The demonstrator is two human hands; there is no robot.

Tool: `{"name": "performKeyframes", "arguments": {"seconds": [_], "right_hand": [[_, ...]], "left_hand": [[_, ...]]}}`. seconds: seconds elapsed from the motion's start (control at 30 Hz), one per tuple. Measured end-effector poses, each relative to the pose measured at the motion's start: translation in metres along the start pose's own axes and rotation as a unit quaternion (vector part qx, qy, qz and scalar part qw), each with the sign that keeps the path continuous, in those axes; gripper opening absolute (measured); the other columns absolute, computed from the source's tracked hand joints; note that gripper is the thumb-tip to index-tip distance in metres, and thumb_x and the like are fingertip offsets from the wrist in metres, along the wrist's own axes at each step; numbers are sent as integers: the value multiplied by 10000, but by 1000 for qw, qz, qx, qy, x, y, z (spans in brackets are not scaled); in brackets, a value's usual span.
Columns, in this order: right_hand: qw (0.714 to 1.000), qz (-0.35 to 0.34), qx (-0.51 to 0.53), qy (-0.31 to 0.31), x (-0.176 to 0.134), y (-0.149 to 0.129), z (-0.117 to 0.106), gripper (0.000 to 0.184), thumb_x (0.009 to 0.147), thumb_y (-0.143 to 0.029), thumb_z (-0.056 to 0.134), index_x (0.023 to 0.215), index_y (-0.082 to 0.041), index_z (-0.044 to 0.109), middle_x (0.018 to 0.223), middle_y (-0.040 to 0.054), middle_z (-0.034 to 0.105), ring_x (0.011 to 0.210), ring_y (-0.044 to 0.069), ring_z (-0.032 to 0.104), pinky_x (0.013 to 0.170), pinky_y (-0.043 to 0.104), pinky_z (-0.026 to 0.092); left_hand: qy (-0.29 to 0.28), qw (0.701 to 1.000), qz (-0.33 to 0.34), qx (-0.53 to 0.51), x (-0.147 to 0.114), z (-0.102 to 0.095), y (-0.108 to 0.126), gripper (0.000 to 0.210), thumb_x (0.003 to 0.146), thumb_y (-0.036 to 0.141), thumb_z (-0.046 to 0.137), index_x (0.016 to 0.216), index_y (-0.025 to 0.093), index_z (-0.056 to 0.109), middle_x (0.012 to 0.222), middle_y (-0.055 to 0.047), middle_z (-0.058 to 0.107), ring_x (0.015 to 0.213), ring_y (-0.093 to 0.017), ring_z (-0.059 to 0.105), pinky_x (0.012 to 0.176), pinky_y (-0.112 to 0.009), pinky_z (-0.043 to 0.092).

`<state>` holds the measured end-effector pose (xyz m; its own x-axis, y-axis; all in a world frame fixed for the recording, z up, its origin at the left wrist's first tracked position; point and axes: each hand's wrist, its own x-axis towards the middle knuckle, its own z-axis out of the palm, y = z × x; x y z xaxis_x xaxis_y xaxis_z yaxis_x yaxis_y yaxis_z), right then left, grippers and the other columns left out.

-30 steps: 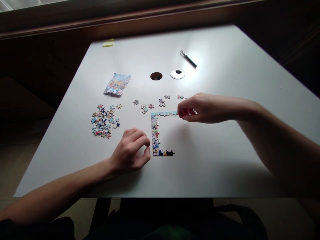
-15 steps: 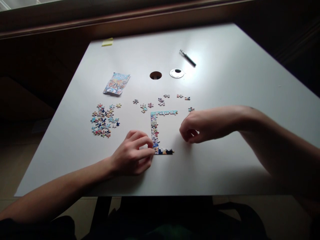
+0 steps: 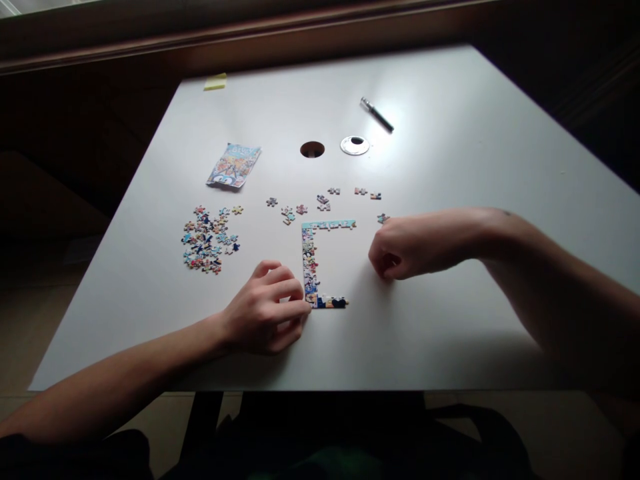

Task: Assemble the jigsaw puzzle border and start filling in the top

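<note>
Joined jigsaw pieces form a C-shaped puzzle border (image 3: 310, 260), with its gap facing right. My left hand (image 3: 270, 308) rests at the border's lower left corner, a fingertip touching its edge; the fingers are bent and apart, gripping nothing. To the right of the border, my right hand (image 3: 400, 248) is low over the table with its fingers curled together. Whatever may be between those fingertips is hidden. Just beyond its knuckles lies a loose puzzle piece (image 3: 383, 218). More loose pieces, including a pinkish one (image 3: 301, 209), are scattered above the border.
A pile of puzzle pieces (image 3: 205, 243) lies on the left of the white table (image 3: 150, 300). Behind it is a colourful packet (image 3: 234, 165). Farther back are a round hole (image 3: 313, 150), a metal ring cover (image 3: 355, 145), a pen (image 3: 377, 115) and a yellow sticky note (image 3: 215, 82).
My right hand has shifted slightly right, away from the border, and its fingers look more tightly curled. My left hand stays at the corner, and the pieces lie as before.
</note>
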<state>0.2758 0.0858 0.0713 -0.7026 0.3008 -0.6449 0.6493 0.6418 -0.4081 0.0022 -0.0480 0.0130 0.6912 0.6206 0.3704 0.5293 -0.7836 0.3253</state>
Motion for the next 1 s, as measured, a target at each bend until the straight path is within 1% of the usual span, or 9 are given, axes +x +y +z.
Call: {"name": "performKeyframes", "arguments": {"seconds": [0.17, 0.27, 0.37, 0.5, 0.63, 0.83, 1.0], "right_hand": [[999, -30, -4, 17, 0, -13, 1, 127, 717, -146, 551, 682, -200, 660, 654, -12, 636, 558, 121, 483, 542, 279, 318], [998, -58, 2, 16, 0, -20, 3, 189, 718, -117, 540, 761, -213, 696, 725, -9, 675, 601, 128, 528, 564, 272, 349], [998, -64, 7, 11, -2, -19, 4, 232, 703, -92, 551, 806, -214, 719, 764, -3, 693, 627, 134, 553, 581, 273, 362], [1000, -20, -7, 8, -3, -14, 2, 201, 687, -84, 567, 752, -204, 715, 726, -2, 689, 607, 140, 546, 569, 285, 352], [1000, 12, -15, 1, -3, -12, 0, 186, 681, -78, 564, 710, -204, 698, 696, -5, 679, 607, 146, 542, 563, 288, 350], [1000, 4, -8, 8, -2, -12, 1, 148, 673, -91, 579, 677, -201, 677, 663, -10, 655, 579, 137, 513, 551, 286, 337], [1000, -5, -7, 12, -2, -10, 0, 138, 671, -99, 581, 676, -199, 676, 661, -7, 649, 575, 136, 516, 535, 283, 336]], "left_hand": [[-10, 1000, 16, -6, 1, 0, -1, 295, 775, 180, 650, 1062, 242, 678, 863, -17, 665, 849, -190, 566, 893, -414, 389], [-16, 1000, 20, -4, 1, 0, -2, 347, 776, 184, 655, 1117, 244, 671, 875, -20, 664, 859, -193, 570, 900, -416, 391], [-20, 1000, 18, -4, 1, 0, -1, 320, 778, 191, 657, 1091, 255, 678, 862, -16, 660, 857, -188, 575, 908, -409, 393], [-18, 1000, 17, -3, 0, 0, 0, 225, 787, 195, 653, 1000, 257, 692, 814, -8, 643, 827, -178, 568, 898, -400, 392], [-18, 1000, 22, -3, 0, 0, 0, 190, 795, 196, 646, 971, 248, 696, 800, -10, 633, 806, -177, 553, 892, -403, 392], [-24, 1000, 19, 2, -1, 1, 0, 189, 800, 209, 639, 974, 258, 695, 786, -9, 630, 803, -176, 551, 898, -396, 392], [-28, 999, 19, 1, -2, 1, 0, 191, 802, 215, 637, 979, 260, 695, 791, -13, 635, 803, -179, 553, 902, -400, 392]]}}
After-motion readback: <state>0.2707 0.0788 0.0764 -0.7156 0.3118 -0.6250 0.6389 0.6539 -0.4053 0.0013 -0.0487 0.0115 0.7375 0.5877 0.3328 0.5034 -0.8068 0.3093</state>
